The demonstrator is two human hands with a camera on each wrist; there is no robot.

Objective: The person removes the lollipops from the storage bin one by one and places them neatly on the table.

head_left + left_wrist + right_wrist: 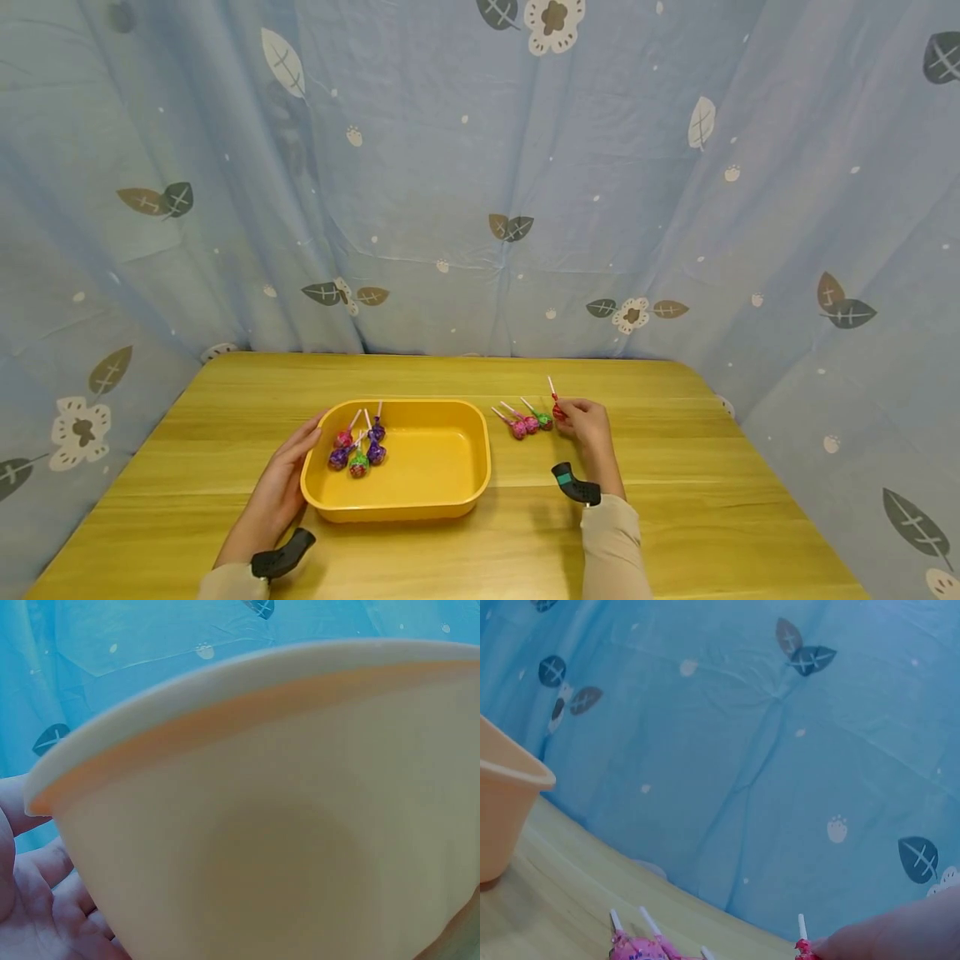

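My right hand [588,421] pinches a red lollipop [557,408] by its wrapped candy, its white stick pointing up and away. Just left of it, two pink lollipops [518,429] and a green lollipop [545,421] lie in a row on the table. My left hand [288,467] rests along the outer left side of a yellow plastic basin [397,513], fingers against the wall below the rim; the left wrist view shows the fingers [45,862] extended there. Inside the basin's left part lie several lollipops, among them a green one [358,465], a pink one [343,438] and purple ones [377,452].
The wood-grain table [525,550] carries all of this. A blue curtain [420,167] with leaf and flower prints hangs behind the table and along both sides. Each wrist wears a black camera mount [576,483].
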